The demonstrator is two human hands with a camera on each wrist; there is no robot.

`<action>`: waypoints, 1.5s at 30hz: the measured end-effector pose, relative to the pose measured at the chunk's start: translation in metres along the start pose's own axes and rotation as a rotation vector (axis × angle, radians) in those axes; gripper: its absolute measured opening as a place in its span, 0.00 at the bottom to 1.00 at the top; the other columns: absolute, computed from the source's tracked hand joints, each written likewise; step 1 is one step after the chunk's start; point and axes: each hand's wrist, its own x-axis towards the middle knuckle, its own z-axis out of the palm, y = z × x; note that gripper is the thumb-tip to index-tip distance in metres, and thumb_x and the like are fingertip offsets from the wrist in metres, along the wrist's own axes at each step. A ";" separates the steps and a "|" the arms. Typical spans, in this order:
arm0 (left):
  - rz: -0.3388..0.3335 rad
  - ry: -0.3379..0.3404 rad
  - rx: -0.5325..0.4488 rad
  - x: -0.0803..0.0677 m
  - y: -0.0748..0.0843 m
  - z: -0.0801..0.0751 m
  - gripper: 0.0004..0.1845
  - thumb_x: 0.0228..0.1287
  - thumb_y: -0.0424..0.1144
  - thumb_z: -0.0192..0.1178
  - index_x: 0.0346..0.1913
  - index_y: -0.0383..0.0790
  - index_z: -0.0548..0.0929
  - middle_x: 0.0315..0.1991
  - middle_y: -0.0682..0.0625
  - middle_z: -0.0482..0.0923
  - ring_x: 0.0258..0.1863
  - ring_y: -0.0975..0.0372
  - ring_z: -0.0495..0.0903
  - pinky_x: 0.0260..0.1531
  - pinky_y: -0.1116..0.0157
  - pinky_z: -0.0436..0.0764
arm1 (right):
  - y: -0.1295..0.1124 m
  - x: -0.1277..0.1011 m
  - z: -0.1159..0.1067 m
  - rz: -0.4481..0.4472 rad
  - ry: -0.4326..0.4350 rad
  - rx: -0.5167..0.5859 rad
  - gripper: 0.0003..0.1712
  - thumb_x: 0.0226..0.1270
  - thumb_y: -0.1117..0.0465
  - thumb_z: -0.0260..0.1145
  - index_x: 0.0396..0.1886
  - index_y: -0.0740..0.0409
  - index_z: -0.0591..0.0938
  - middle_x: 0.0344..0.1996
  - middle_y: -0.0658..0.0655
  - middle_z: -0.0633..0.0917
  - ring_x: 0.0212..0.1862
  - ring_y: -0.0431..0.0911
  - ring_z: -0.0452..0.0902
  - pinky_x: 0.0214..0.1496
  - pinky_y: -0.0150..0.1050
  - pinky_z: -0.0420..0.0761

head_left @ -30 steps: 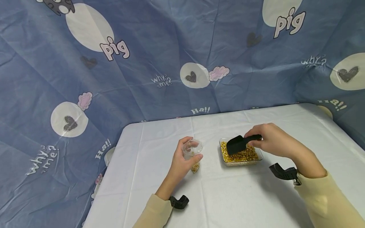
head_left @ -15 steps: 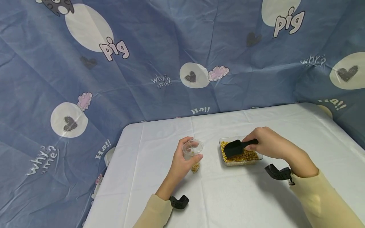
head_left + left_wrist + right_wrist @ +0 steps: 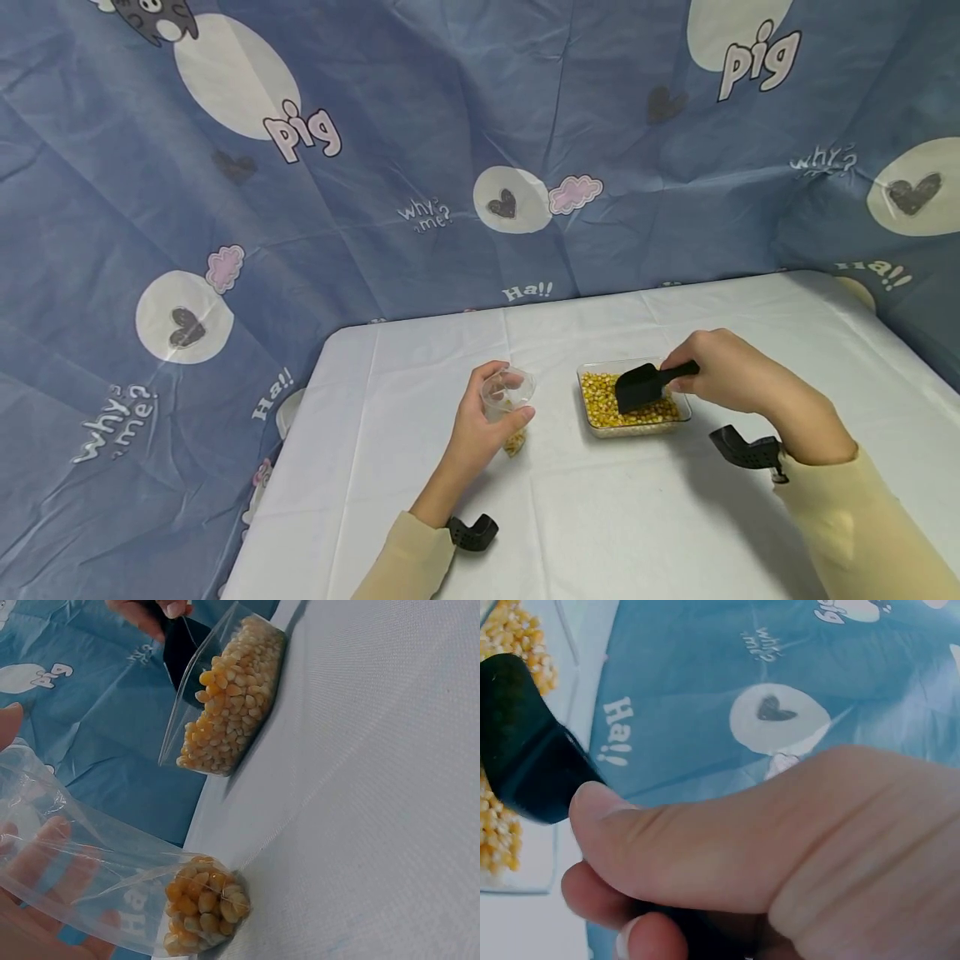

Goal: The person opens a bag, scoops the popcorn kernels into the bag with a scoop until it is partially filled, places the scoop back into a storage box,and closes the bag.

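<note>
While one clear tray (image 3: 595, 427) of corn kernels (image 3: 600, 396) sits near the table's (image 3: 637, 533) middle, the right hand (image 3: 723, 371) grips one black scoop (image 3: 639, 387), its blade in the kernels; the left hand (image 3: 483, 421) curls round one clear bag (image 3: 507, 398), upright beside the tray, kernels at its bottom.

Head view: from above and behind the hands, facing forward and down over the white table (image 3: 615, 517) toward the far blue printed backdrop (image 3: 420, 150). Left wrist view: very near, low over the tabletop, facing the clear bag of corn kernels (image 3: 150, 889) and the clear tray of kernels (image 3: 229, 694). Right wrist view: closest, past the thumb to the black scoop (image 3: 521, 739). All three views share the tray.
</note>
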 end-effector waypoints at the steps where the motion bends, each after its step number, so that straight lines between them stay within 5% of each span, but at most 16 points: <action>1: 0.001 0.000 -0.002 0.000 0.000 0.000 0.34 0.64 0.33 0.69 0.69 0.41 0.66 0.59 0.37 0.76 0.62 0.47 0.72 0.66 0.41 0.61 | 0.001 -0.001 -0.002 0.010 0.003 -0.008 0.13 0.61 0.63 0.75 0.47 0.58 0.90 0.45 0.58 0.88 0.52 0.60 0.82 0.49 0.56 0.80; 11: -0.002 0.000 0.010 0.000 -0.001 0.001 0.34 0.64 0.33 0.69 0.69 0.42 0.66 0.59 0.39 0.77 0.62 0.49 0.72 0.65 0.42 0.62 | -0.003 -0.010 -0.011 0.047 0.064 -0.098 0.11 0.56 0.68 0.75 0.40 0.57 0.91 0.40 0.57 0.89 0.39 0.49 0.82 0.37 0.47 0.77; 21: 0.004 0.001 0.002 0.000 -0.002 0.001 0.35 0.63 0.33 0.70 0.70 0.41 0.65 0.59 0.39 0.76 0.62 0.49 0.72 0.66 0.42 0.62 | -0.013 -0.017 -0.013 0.095 0.109 -0.151 0.10 0.55 0.71 0.73 0.39 0.64 0.89 0.38 0.61 0.88 0.36 0.52 0.82 0.37 0.51 0.79; 36: -0.020 -0.015 -0.012 0.000 -0.002 0.001 0.35 0.64 0.34 0.70 0.70 0.44 0.65 0.60 0.39 0.76 0.63 0.49 0.71 0.65 0.40 0.63 | 0.004 -0.002 -0.002 0.066 0.019 -0.062 0.11 0.59 0.67 0.74 0.43 0.63 0.90 0.44 0.62 0.88 0.46 0.61 0.83 0.42 0.54 0.81; 45: -0.049 -0.019 -0.024 -0.001 -0.001 0.001 0.35 0.64 0.35 0.70 0.70 0.45 0.64 0.61 0.38 0.75 0.64 0.48 0.70 0.62 0.39 0.66 | 0.024 0.007 0.003 0.064 -0.023 -0.017 0.12 0.59 0.64 0.75 0.43 0.59 0.91 0.44 0.61 0.88 0.44 0.57 0.84 0.41 0.52 0.81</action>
